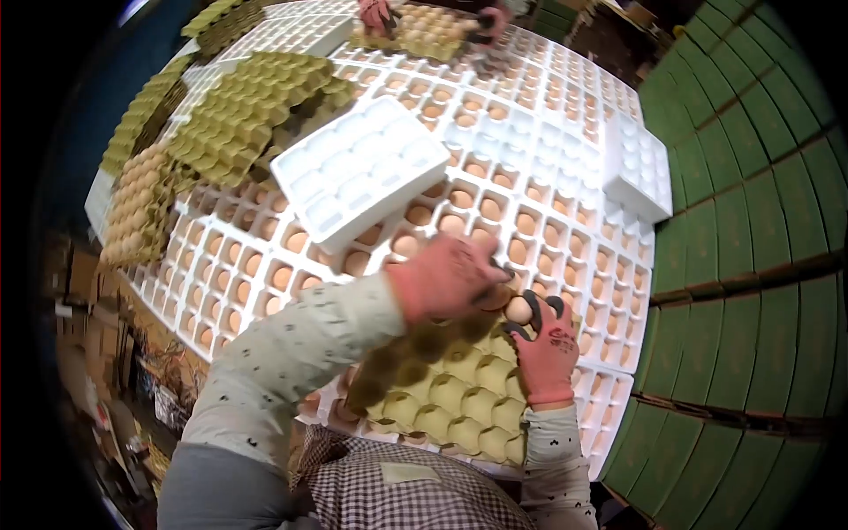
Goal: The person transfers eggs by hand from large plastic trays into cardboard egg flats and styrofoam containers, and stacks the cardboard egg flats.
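Observation:
My right hand [546, 344], in a pink glove with dark fingertips, grips a light brown egg [518, 310] between thumb and fingers. Beneath it lies a yellow-green pulp egg tray [464, 397], its near cups without eggs. My left hand [449, 278], gloved the same way, reaches over the tray's far edge with its fingers bent downward. Its fingertips are partly hidden, and what they hold, if anything, does not show clearly. Around both hands spread white foam trays [503, 199] with an egg in many of their cells.
A white foam piece [362, 172] rests on the filled trays, and another [638, 168] stands at the right. Pulp trays [252, 110] are piled at the left beside a stack topped with eggs [137, 203]. Green boxes [751, 212] line the right. Across the table, a person's gloved hands [378, 18] hold an egg-filled tray.

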A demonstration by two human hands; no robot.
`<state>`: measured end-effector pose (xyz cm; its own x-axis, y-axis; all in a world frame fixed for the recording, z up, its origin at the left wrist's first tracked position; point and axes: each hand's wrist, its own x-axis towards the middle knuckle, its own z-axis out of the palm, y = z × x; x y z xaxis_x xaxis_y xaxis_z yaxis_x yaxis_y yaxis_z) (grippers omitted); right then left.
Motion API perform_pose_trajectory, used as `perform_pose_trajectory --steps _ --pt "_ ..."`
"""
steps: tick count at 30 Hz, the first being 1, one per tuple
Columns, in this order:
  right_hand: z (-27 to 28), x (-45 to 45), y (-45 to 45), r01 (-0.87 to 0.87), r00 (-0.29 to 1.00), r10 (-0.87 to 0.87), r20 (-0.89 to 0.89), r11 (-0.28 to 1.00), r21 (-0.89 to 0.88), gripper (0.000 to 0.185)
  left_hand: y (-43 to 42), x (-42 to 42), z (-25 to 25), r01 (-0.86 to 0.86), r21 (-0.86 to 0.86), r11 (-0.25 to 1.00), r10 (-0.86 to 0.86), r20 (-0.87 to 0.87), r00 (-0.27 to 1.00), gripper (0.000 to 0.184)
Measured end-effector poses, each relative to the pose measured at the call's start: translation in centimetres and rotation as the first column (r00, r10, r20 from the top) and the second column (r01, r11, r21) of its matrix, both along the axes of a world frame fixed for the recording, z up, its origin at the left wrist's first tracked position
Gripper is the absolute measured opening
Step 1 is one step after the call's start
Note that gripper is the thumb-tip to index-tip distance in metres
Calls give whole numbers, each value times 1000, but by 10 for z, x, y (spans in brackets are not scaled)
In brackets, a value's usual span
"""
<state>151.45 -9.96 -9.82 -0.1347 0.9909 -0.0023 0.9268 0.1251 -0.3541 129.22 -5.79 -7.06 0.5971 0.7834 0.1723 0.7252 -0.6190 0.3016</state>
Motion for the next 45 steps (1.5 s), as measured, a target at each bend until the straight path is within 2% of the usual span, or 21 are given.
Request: perform_pose_trajectory --steps 4,7,8,10,11,12,14,16,19,20,22,25,28,30,32,34,36,38,39,42,45 --pt "2 2 2 -31 999 30 -15 999 -32 58 0 46 10 82 -100 992 -119 -467 876 28" --pt "7 7 7 -106 979 101 -177 994 -21 59 -7 61 0 115 31 993 -81 -530 844 29" --pt "11 15 9 -147 949 128 -288 988 -47 57 -8 52 -7 21 6 1000 -17 -408 913 34" --pt "8 34 19 -91 649 -136 -749 963 -253 45 -8 22 -23 -198 -169 966 195 -31 980 48" --pt "16 31 28 -63 727 -85 -681 980 -190 45 -18 -5 -4 -324 -212 922 351 106 930 64" --pt "24 27 32 -35 795 -50 -605 991 -128 45 -30 -32 7 -494 -99 864 504 206 839 60" --pt "39 -9 54 -149 706 6 -708 979 -141 44 -40 -79 16 -689 -242 683 699 492 519 58" --pt "53 -65 85 -391 728 346 -592 919 56 49 -45 -114 6 -856 105 507 774 382 505 56" --pt "52 -153 134 -605 724 679 -126 712 356 52 -44 -138 -2 -864 105 492 868 24 497 67" --pt "47 -175 151 -664 725 683 84 662 349 52 -45 -141 0 -853 102 512 859 -37 511 68" --pt "48 -205 184 -768 592 690 416 639 34 52 -45 -149 4 -829 39 557 824 -152 546 73" --pt "62 -233 214 -788 502 718 483 609 -87 49 -42 -171 16 -728 -14 686 713 -190 675 74" --pt "36 -259 232 -719 693 693 197 646 258 48 -28 -196 5 -642 111 759 651 -72 756 69" --pt "12 -266 232 -707 698 625 351 681 193 38 -18 -201 30 -734 -133 666 729 -94 678 63" --pt "11 -249 218 -636 769 605 206 693 339 32 -15 -211 20 -791 38 611 791 2 611 47" --pt "25 -207 191 -532 750 612 -250 783 321 28 -13 -216 20 -864 -9 503 860 108 499 41" --pt "37 -149 147 -432 765 471 -439 881 194 29 -15 -219 15 -860 4 510 816 315 485 38" --pt "29 -69 104 -366 836 406 -369 914 175 27 -23 -212 13 -843 157 514 717 462 523 36" --pt "33 -39 72 -196 834 177 -523 980 19 28 -29 -201 10 -789 99 606 632 543 554 37" --pt "15 55 -18 120 903 -79 -422 990 72 34 -44 -168 -25 -610 223 760 606 95 790 50" --pt "12 80 -106 336 888 -357 -291 934 -121 43 -66 -151 -23 -659 236 714 597 285 750 50"
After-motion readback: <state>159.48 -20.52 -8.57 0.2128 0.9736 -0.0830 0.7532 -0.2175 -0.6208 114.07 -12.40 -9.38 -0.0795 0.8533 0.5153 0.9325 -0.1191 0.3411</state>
